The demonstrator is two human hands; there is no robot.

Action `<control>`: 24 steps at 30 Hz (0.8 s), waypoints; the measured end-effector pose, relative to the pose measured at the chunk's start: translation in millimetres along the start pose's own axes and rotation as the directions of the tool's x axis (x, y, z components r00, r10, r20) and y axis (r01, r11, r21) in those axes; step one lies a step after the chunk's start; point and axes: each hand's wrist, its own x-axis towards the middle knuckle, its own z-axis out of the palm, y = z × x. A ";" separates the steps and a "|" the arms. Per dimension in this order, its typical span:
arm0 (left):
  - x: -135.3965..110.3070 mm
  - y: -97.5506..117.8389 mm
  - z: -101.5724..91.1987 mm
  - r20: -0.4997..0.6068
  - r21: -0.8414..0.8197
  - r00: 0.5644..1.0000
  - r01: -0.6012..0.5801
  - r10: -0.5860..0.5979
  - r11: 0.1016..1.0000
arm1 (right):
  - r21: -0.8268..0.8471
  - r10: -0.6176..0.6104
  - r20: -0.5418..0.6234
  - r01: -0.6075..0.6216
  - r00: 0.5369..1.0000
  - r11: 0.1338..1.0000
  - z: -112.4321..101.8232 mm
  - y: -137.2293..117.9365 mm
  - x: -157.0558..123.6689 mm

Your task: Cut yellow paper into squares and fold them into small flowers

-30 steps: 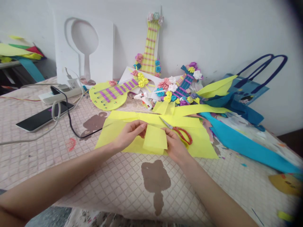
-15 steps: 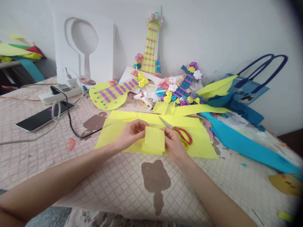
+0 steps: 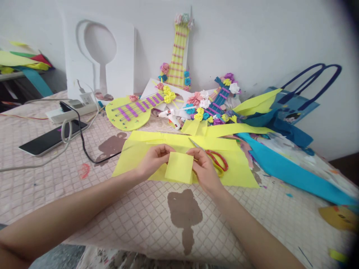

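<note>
Between my two hands is a small square of yellow crepe paper (image 3: 179, 168), seemingly folded in layers. My left hand (image 3: 155, 160) pinches its upper left edge with curled fingers. At the upper right edge, my right hand (image 3: 204, 166) grips it between thumb and fingers. Beneath lies a large yellow paper sheet (image 3: 238, 173) spread over the table. A pair of scissors (image 3: 218, 160) with red and yellow handles rests on that sheet, just past my right hand, which covers part of it.
Behind the sheet sit a white glue gun (image 3: 171, 118), a yellow paper guitar (image 3: 129, 112) and a blue guitar with paper flowers (image 3: 218, 102). Left are a phone (image 3: 53, 138), a power strip (image 3: 73, 108) and cables. Blue paper (image 3: 291, 172) and a bag (image 3: 300, 106) occupy the right.
The paper square has shifted slightly left and turned a little, its face now flatter toward me. My right hand's fingers have moved up and inward over its top corner.
</note>
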 end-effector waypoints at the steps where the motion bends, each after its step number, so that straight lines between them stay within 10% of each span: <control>1: 0.0 -1.2 -0.1 0.000 -0.020 1.000 0.017 -0.017 1.000 | 0.000 -0.007 0.000 0.007 1.000 1.000 0.1 0.0 -0.2; 24: -1.5 -1.5 0.7 0.008 -0.012 0.998 -0.064 0.064 0.998 | 0.021 0.029 -0.032 -0.028 0.999 0.999 -0.7 6.3 -0.4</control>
